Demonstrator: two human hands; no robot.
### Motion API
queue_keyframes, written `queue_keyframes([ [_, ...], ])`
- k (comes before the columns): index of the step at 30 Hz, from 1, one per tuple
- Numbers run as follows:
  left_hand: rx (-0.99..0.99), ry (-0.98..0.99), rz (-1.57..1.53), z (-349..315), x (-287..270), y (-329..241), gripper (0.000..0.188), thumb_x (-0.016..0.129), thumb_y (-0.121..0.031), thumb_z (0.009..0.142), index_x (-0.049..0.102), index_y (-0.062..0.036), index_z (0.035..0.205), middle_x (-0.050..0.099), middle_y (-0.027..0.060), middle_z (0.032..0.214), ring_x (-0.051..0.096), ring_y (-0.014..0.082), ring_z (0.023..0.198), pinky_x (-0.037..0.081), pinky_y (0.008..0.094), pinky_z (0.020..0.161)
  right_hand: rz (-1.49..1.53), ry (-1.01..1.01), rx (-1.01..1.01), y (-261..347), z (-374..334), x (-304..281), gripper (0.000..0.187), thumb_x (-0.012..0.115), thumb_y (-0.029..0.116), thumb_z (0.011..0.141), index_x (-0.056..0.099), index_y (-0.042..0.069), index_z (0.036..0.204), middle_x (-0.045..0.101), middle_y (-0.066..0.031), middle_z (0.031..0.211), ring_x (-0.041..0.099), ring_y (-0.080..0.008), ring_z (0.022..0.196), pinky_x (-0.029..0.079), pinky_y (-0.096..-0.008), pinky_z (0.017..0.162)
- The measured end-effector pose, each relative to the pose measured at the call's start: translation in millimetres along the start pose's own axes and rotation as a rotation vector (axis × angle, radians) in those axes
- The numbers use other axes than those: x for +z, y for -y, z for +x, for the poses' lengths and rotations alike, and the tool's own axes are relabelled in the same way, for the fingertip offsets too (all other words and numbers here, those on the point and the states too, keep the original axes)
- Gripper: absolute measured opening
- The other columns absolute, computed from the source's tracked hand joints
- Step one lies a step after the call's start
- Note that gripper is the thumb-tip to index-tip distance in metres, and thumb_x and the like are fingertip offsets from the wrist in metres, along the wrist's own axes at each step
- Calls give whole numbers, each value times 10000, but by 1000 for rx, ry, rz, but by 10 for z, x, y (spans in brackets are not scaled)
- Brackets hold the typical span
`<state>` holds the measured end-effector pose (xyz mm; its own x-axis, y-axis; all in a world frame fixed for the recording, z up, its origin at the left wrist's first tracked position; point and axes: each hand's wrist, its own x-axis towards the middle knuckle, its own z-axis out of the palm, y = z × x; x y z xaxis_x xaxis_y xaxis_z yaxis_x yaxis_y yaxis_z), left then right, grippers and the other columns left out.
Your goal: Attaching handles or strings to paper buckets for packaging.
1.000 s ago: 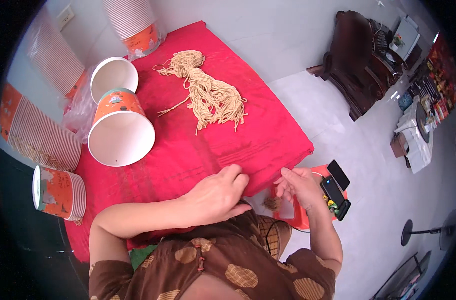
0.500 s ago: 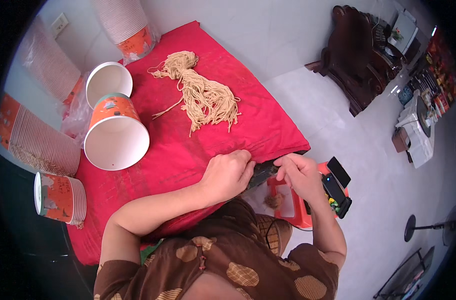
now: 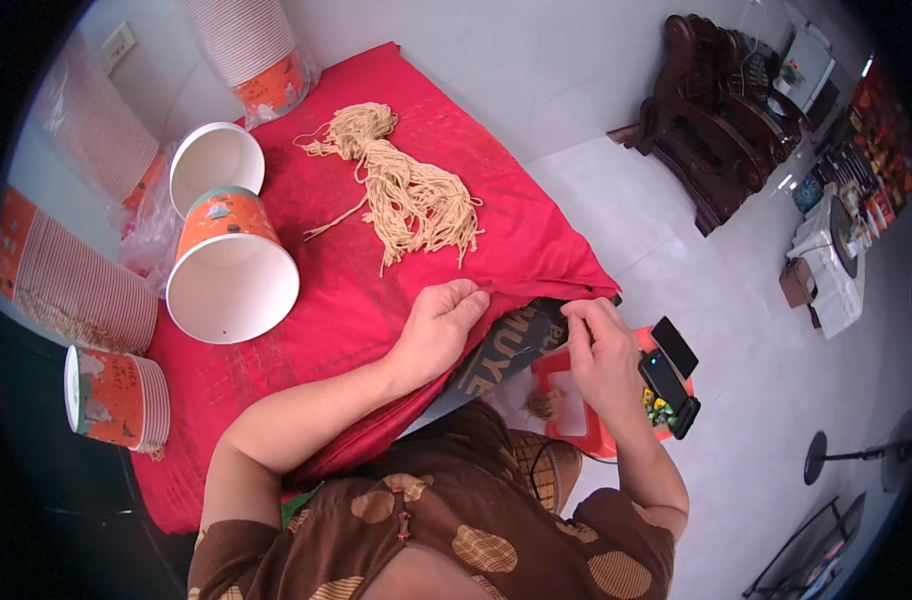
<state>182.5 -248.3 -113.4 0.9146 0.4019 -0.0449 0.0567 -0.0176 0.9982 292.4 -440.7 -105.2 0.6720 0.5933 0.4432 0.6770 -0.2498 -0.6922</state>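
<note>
A red cloth (image 3: pixel 346 300) covers the table, with a bundle of tan strings (image 3: pixel 416 195) lying loosely on it. My left hand (image 3: pixel 441 330) is closed at the cloth's near edge, thumb and forefinger pinching the fabric. Below that edge, a dark surface (image 3: pixel 516 345) with pale printing is uncovered. My right hand (image 3: pixel 601 345) is closed near the cloth's right corner, fingertips over the dark surface; whatever they pinch is too small to make out. To the left, an orange-patterned paper tub (image 3: pixel 226 215) lies tipped with its white mouth toward me, against another white tub (image 3: pixel 218 165).
Stacked paper tubs (image 3: pixel 86 275) line the left side, some in clear plastic. A shorter stack (image 3: pixel 121 398) lies at the near left. Right of the table, a red plastic stool (image 3: pixel 581 440) bears a phone (image 3: pixel 675 345) and a black device (image 3: pixel 664 380). A dark carved chair (image 3: pixel 716 120) stands farther off.
The cloth's near edge has been drawn back and up, baring more of the printed dark surface. My left hand moved slightly up and left; my right hand's fingers have drawn together.
</note>
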Motion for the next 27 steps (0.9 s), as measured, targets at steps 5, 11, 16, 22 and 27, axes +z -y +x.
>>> queue_keyframes([
  [5, -55, 41, -194, 64, -100, -6, 209, 528, -139, 1010, 626, -40, 855, 534, -89, 753, 451, 15, 686, 381, 205, 614, -10, -8, -12, -20, 24, 20, 80, 599, 1, 864, 616, -3, 942, 597, -162, 840, 610, -360, 785, 485, -423, 663],
  [11, -87, 70, -216, 76, -96, -133, 197, 532, -142, 1009, 631, -43, 871, 555, -82, 766, 470, 13, 700, 395, 198, 634, -80, 9, -61, 9, 52, 61, 82, 635, 42, 850, 626, 17, 928, 578, -142, 826, 603, -342, 782, 477, -425, 655],
  [16, -52, 29, -187, 70, -66, -109, 216, 538, -144, 1006, 631, -31, 847, 537, -89, 755, 449, 10, 691, 385, 201, 605, -381, 8, -148, 105, 150, 167, 186, 700, 164, 823, 578, 24, 816, 575, -143, 819, 599, -329, 799, 486, -431, 659],
  [22, -43, 91, -171, 68, -105, -65, 186, 548, -174, 1010, 640, -49, 908, 582, -78, 798, 482, 12, 709, 401, 187, 650, -548, 94, -55, 148, 247, 248, 281, 727, 225, 760, 566, 1, 813, 589, -170, 830, 613, -332, 831, 524, -425, 699],
  [27, -15, 96, -137, 62, -99, -118, 193, 545, -171, 1010, 631, -51, 886, 551, -88, 762, 450, 6, 674, 381, 198, 609, -585, 151, -44, 6, 225, 159, 233, 696, 176, 755, 571, -5, 831, 602, -182, 849, 619, -345, 830, 532, -451, 687],
])
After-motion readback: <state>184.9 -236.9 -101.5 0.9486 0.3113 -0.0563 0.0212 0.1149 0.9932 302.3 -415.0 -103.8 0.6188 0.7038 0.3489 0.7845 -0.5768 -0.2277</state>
